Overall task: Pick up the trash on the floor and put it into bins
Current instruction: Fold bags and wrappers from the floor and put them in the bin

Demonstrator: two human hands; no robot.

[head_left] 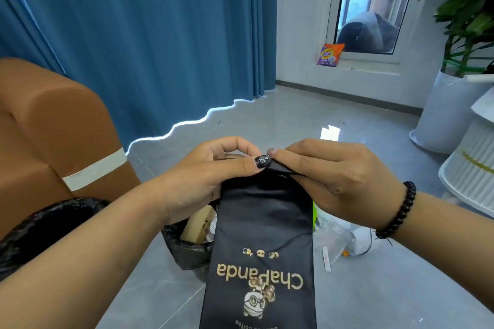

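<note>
A long black bag (263,227) with gold "ChaPanda" print hangs upside down in front of me. My left hand (213,176) and my right hand (336,176) both pinch its top edge, thumbs almost touching. Behind the bag stands a small bin with a black liner (187,248), holding a cardboard piece and paper. A second black-lined bin (40,227) sits at the lower left, partly hidden by my left forearm. On the floor to the right of the bag lie clear plastic wrappers and a white strip (330,248).
A brown sofa arm (53,136) with a white tape band is at the left, before a blue curtain (149,35). An orange and purple packet (330,55) leans on the window sill. A white plant pot (449,112) and a white ribbed basket (473,168) stand at the right.
</note>
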